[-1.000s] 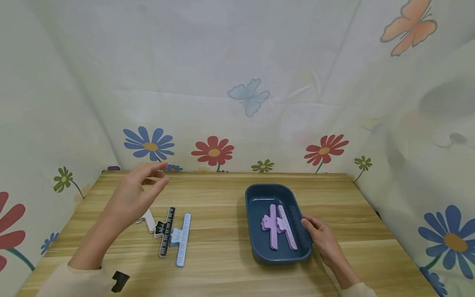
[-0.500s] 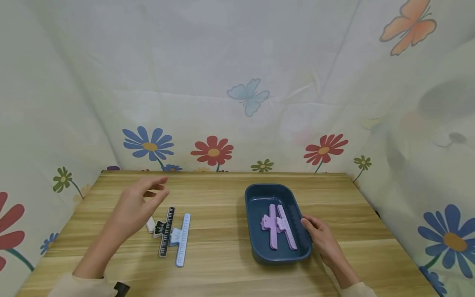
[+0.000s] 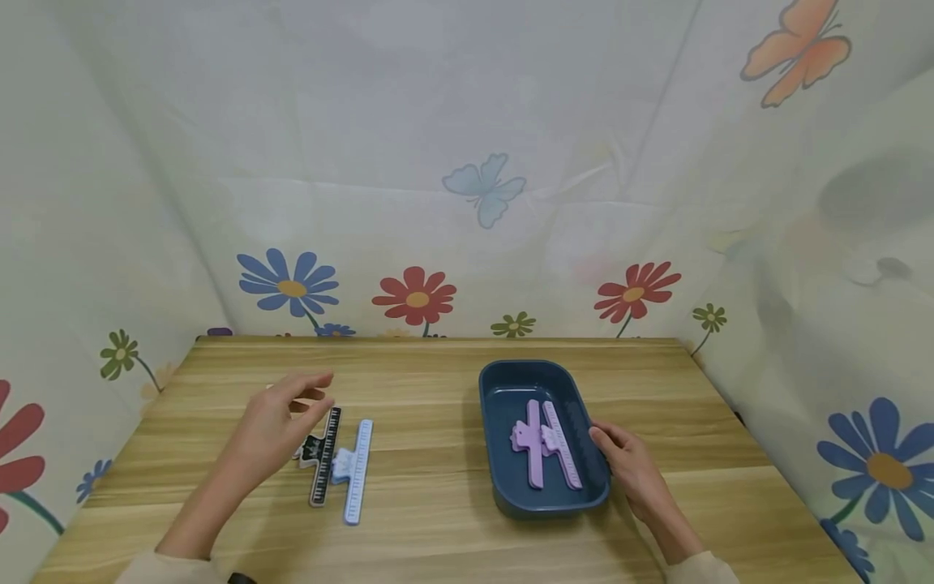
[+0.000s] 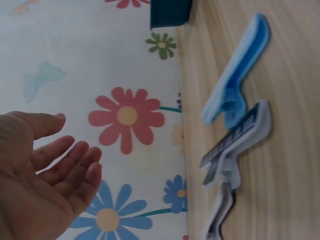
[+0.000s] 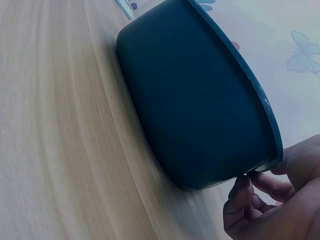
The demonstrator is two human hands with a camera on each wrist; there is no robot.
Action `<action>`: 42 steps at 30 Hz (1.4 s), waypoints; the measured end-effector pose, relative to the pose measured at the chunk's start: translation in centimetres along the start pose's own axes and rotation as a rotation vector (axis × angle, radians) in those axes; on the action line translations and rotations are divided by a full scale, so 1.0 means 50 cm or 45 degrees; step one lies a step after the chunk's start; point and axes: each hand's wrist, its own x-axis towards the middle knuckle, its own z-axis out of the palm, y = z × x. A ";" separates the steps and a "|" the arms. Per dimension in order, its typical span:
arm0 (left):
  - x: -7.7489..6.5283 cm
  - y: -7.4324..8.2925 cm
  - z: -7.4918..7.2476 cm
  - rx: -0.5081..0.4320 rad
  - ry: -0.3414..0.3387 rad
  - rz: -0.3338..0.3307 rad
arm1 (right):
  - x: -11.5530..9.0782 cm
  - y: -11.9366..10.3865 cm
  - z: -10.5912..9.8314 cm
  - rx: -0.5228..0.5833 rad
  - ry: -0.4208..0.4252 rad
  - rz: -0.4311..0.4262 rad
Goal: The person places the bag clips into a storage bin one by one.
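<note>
My left hand [image 3: 273,422] hovers over the left of the table with nothing in it, thumb and fingers apart and loosely bent. Beneath and beside it lie a black long-bar clip [image 3: 327,458] with white marks and a light blue one [image 3: 357,474]. A third, pale clip [image 4: 220,212] shows in the left wrist view; my hand mostly hides it from the head view. My right hand [image 3: 635,474] grips the right rim of a dark blue rectangular basin [image 5: 195,100], thumb on top and fingers under the edge. Two clips, a purple one [image 3: 536,446] and a lilac one [image 3: 563,450], lie inside.
The wooden table [image 3: 430,454] ends at the back against a pale curtain [image 3: 350,227] printed with flowers and butterflies. Similar cloth hangs at both sides. A small purple thing [image 3: 220,331] shows at the back left corner.
My left hand has lowered toward the clips and now covers the pale clip in the head view. The right hand and basin stay put.
</note>
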 end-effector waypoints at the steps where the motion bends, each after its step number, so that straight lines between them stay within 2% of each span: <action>1: -0.001 -0.005 0.003 0.002 -0.007 -0.005 | 0.001 0.000 0.001 0.003 -0.002 -0.004; 7: -0.011 -0.030 0.023 0.000 -0.061 -0.058 | 0.004 0.001 0.001 0.009 -0.009 -0.003; 14: -0.017 -0.057 0.042 0.014 -0.094 -0.074 | 0.005 0.003 0.000 -0.006 -0.015 0.006; 25: -0.032 -0.091 0.080 0.030 -0.230 -0.111 | 0.004 0.004 0.001 -0.002 -0.012 -0.003; 30: -0.034 -0.098 0.092 0.084 -0.228 -0.070 | 0.004 0.004 0.001 0.020 -0.014 -0.010; 36: -0.035 -0.093 0.099 0.169 -0.271 -0.073 | 0.004 0.003 0.001 0.029 -0.016 -0.006; 42: -0.040 -0.085 0.109 0.269 -0.304 -0.003 | 0.004 0.004 0.000 0.021 -0.028 0.011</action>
